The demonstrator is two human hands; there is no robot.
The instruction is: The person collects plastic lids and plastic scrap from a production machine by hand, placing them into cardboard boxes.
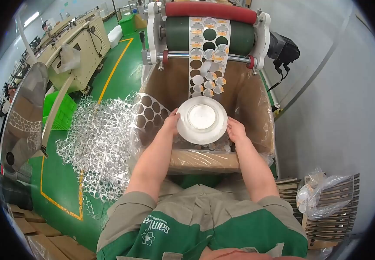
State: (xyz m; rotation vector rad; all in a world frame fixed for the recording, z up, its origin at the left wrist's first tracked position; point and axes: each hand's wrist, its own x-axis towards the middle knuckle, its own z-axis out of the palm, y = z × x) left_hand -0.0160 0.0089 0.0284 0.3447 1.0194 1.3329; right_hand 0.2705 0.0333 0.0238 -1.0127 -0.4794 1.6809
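A round white plate [215, 119] with a raised ring around its middle is held over the open cardboard box. My left hand [171, 122] grips its left rim, and my right hand [236, 130] grips its right rim. Most of the fingers are hidden under the plate. Just beyond it hangs a printed strip [197, 37] with round holes, coming down from the rollers. Several small printed discs [209, 84] cling to or lie over the strip's lower part. The cardboard box [205, 160] is lined with clear plastic, and small pale discs show inside below the plate.
A machine with a red roller [211, 12] and a dark green roller [176, 34] stands beyond the box. A pile of punched white scrap [101, 147] covers the floor on the left, near a green crate [62, 110]. A slatted rack [332, 216] stands at the right.
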